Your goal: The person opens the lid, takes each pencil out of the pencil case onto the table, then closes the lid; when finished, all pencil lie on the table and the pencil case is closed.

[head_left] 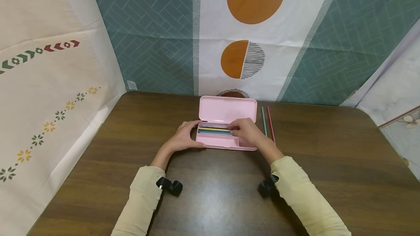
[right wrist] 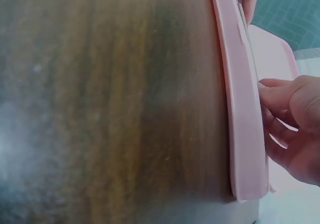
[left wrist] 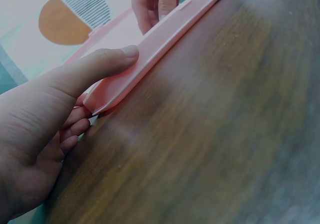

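Note:
A pink pencil case point(head_left: 217, 141) lies open on the table, its lid point(head_left: 228, 108) tipped back toward the wall. Several coloured pencils point(head_left: 213, 130) lie side by side in its rear compartment. My left hand point(head_left: 183, 137) grips the case's left end, thumb on the front rim and fingers round the back corner. In the left wrist view the thumb point(left wrist: 129, 52) presses that pink rim. My right hand point(head_left: 247, 130) reaches into the case and pinches at the pencils' right ends with curled fingers. From the right wrist view, its fingertips are partly hidden behind the case's front wall point(right wrist: 246, 114).
A green pencil point(head_left: 264, 120) and a red pencil point(head_left: 270, 125) lie on the brown wooden table point(head_left: 210, 192) just right of the case. Behind the table hangs a patterned cloth point(head_left: 157, 39). A black wrist camera point(head_left: 169, 186) sits on the left sleeve.

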